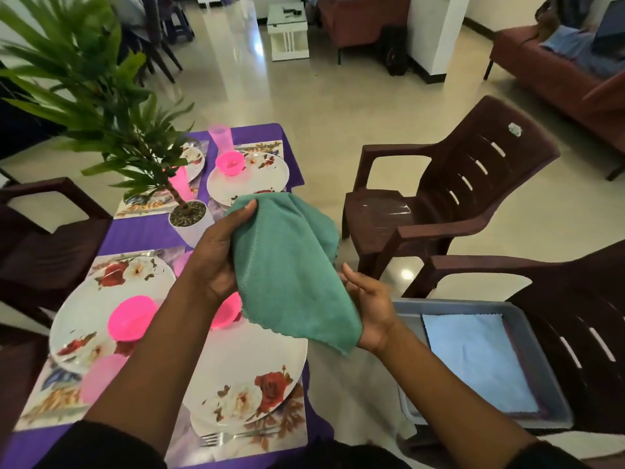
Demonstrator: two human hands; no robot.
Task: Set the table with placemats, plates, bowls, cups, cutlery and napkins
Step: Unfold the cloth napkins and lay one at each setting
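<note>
Green napkin (291,265) held up over the purple-clothed table (142,231), above the near flowered plate (250,377). Left hand (216,255) gripping its upper left edge, thumb on top; right hand (368,309) under its lower right corner, fingers loosely curled against the cloth. Light blue napkin (477,360) flat in the grey tray (537,346) on the right.

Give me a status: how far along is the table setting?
Done: four placemats carry floral plates, e.g. the near plate, with pink bowls and cups; a fork lies by the near plate. In hand: the left hand and right hand both hold a green napkin. Left: no napkin is on the table yet; a blue napkin waits in the grey tray.
</note>
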